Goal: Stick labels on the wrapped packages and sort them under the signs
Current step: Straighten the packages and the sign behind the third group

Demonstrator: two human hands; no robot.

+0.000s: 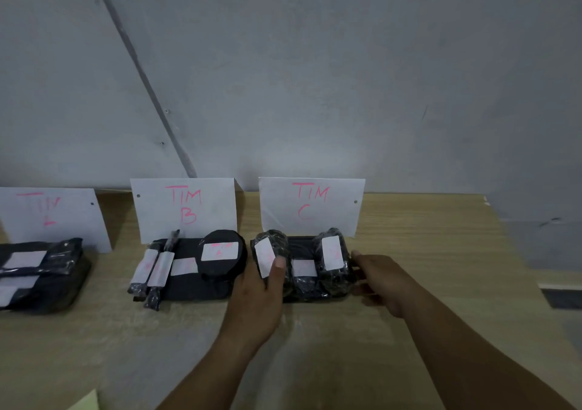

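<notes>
Three white labels show on the black packages under the TIM C sign (311, 205), so I judge this group nearly sorted. The row runs across me, left to right on the bench (441, 252), with each roll's long axis pointing back toward the sign. My left hand (255, 287) holds the left roll (275, 241), its thumb over the label and its fingers hidden behind. My right hand (381, 280) cups the end beside the right roll (338, 279), thumb above and fingers below; whether it truly grips I cannot tell. With the row bracketed, each hand nearest its own end, any squaring-up means pressing inward and back.
</notes>
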